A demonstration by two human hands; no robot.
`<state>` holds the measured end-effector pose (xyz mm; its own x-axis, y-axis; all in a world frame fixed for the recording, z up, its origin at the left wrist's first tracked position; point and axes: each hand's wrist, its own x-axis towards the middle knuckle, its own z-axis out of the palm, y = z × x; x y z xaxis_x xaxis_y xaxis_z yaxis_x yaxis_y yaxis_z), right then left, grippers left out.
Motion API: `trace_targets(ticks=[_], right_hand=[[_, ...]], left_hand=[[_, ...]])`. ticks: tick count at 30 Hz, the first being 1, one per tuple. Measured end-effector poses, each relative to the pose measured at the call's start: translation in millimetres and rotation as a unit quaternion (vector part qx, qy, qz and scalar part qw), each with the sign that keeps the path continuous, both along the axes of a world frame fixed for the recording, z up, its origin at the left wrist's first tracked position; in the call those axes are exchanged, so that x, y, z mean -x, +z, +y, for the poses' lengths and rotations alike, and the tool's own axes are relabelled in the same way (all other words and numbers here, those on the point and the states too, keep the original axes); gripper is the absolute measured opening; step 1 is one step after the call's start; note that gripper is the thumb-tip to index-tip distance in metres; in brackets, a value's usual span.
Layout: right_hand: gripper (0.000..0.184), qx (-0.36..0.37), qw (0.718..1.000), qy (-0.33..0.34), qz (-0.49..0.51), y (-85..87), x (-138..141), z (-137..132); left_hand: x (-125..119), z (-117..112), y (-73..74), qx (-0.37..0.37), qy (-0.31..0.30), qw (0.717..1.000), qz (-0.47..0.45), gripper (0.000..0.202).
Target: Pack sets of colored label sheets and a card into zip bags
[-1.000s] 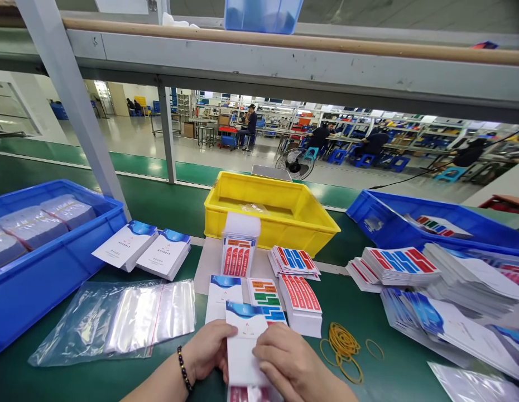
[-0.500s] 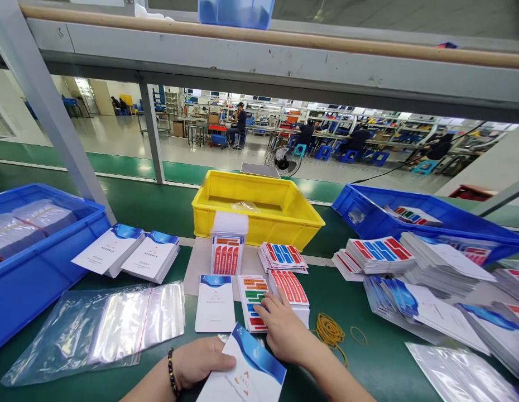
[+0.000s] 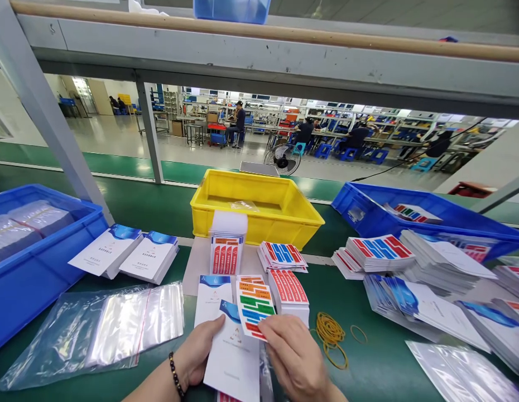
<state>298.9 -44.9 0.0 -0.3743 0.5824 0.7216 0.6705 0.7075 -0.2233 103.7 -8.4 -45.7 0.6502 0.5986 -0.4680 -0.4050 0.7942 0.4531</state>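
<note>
My left hand (image 3: 200, 350) grips a white booklet with a blue corner (image 3: 233, 357) low in the middle of the view. My right hand (image 3: 295, 357) pinches a sticker sheet with orange, green, blue and red labels (image 3: 254, 307) and holds it over the top of that booklet. Just beyond lie a stack of the same sticker sheets (image 3: 248, 280), a white booklet stack (image 3: 212, 296) and a stack of red label sheets (image 3: 289, 293).
A yellow bin (image 3: 259, 209) stands ahead, blue bins at left (image 3: 37, 262) and right (image 3: 427, 215). Clear zip bags (image 3: 100, 329) lie at left, rubber bands (image 3: 331, 332) at right, and several stacks of booklets and label sheets (image 3: 414, 273) spread to the right. Other people sit at distant benches.
My right hand picked a coloured sticker sheet off its stack and drew it back onto the booklet. My left hand turned the booklet upright again.
</note>
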Motion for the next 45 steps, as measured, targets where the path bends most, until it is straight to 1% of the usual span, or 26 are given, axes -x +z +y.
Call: trace_targets(ticks=[3, 5, 6, 8, 10, 12, 13, 14, 15, 16, 18, 19, 20, 21, 22, 23, 25, 29, 31, 34, 36, 38, 39, 40, 42, 45], right_hand=[[0.034, -0.031, 0.995, -0.075, 0.063, 4.2, -8, 0], [0.028, -0.060, 0.978, -0.148, 0.132, 8.8, -22, 4], [0.024, -0.085, 0.963, -0.188, 0.171, 12.0, -30, 5], [0.016, -0.150, 0.914, -0.273, 0.259, 19.5, -44, 9], [0.014, -0.219, 0.844, -0.338, 0.355, 26.1, -55, 12], [0.014, -0.259, 0.781, -0.352, 0.445, 29.6, -61, 14], [0.015, -0.259, 0.764, -0.344, 0.480, 29.8, -62, 15], [0.016, -0.244, 0.759, -0.332, 0.504, 29.1, -61, 15], [0.017, -0.215, 0.769, -0.321, 0.509, 27.7, -57, 13], [0.020, -0.173, 0.797, -0.305, 0.491, 25.9, -52, 11], [0.024, -0.088, 0.889, -0.234, 0.383, 21.7, -36, 5], [0.025, -0.057, 0.936, -0.173, 0.301, 19.5, -25, 2], [0.025, -0.034, 0.972, -0.100, 0.211, 17.2, -15, -1], [0.025, -0.024, 0.991, -0.034, 0.130, 14.5, -4, -2], [0.025, -0.021, 0.998, 0.019, 0.063, 11.2, 7, -4], [0.023, -0.026, 0.998, 0.056, 0.012, 7.3, 16, -4], [0.019, -0.041, 0.994, 0.085, -0.048, -2.1, 31, -4], [0.018, -0.054, 0.991, 0.083, -0.090, -19.7, 49, -5], [0.019, -0.043, 0.990, 0.089, -0.103, -22.8, 50, -6], [0.029, 0.033, 0.991, 0.100, -0.087, -20.7, 35, -2], [0.030, 0.091, 0.994, 0.044, -0.051, -19.0, 12, 8], [0.027, 0.092, 0.991, -0.088, -0.028, -20.6, -17, 22], [0.028, 0.087, 0.982, -0.162, -0.036, -23.0, -30, 30], [0.030, 0.080, 0.968, -0.230, -0.056, -26.1, -42, 38], [0.035, 0.095, 0.931, -0.334, -0.114, -33.2, -56, 50], [0.035, 0.142, 0.880, -0.407, -0.200, -39.8, -57, 58]], left_hand=[[2, -1, -0.7, -0.025, -0.031, 0.999, 0.022, 0.033], [3, -2, -1.1, -0.031, -0.056, 0.997, 0.036, 0.033], [4, -2, -1.0, -0.029, -0.064, 0.997, 0.043, 0.032], [4, -2, -0.5, -0.025, -0.064, 0.996, 0.054, 0.031], [4, -1, 0.5, -0.023, -0.050, 0.997, 0.054, 0.029], [2, -1, 2.1, -0.017, -0.035, 0.998, 0.050, 0.026], [2, -1, 3.0, -0.010, -0.028, 0.998, 0.052, 0.025], [1, -1, 3.8, 0.000, -0.024, 0.998, 0.054, 0.024], [0, -2, 4.5, 0.010, -0.020, 0.998, 0.055, 0.025], [0, -2, 4.9, 0.020, -0.017, 0.998, 0.053, 0.027], [-1, -2, 5.1, 0.033, -0.005, 0.999, 0.038, 0.033], [-2, -2, 5.1, 0.037, 0.003, 0.999, 0.027, 0.035], [-2, -2, 5.3, 0.039, 0.012, 0.999, 0.013, 0.037], [-3, -2, 5.9, 0.039, 0.018, 0.999, -0.001, 0.038], [-3, -2, 7.2, 0.038, 0.023, 0.999, -0.014, 0.040], [-4, -1, 9.2, 0.036, 0.027, 0.999, -0.022, 0.041], [-4, -1, 14.4, 0.035, 0.037, 0.999, -0.016, 0.043], [-4, 0, 19.9, 0.046, 0.031, 0.998, -0.001, 0.047], [-4, 0, 16.7, 0.030, 0.027, 0.999, -0.011, 0.044], [-3, -1, 10.2, -0.018, 0.049, 0.999, 0.016, 0.029], [-3, -1, 10.3, -0.017, 0.047, 0.997, 0.055, 0.024], [-4, -2, 15.2, 0.008, 0.033, 0.995, 0.091, 0.023], [-4, -2, 18.6, 0.018, 0.027, 0.994, 0.105, 0.023], [-5, -3, 22.1, 0.026, 0.024, 0.993, 0.116, 0.022], [-6, -3, 27.6, 0.032, 0.025, 0.991, 0.125, 0.021], [-8, -3, 30.9, 0.033, 0.027, 0.990, 0.135, 0.023]])
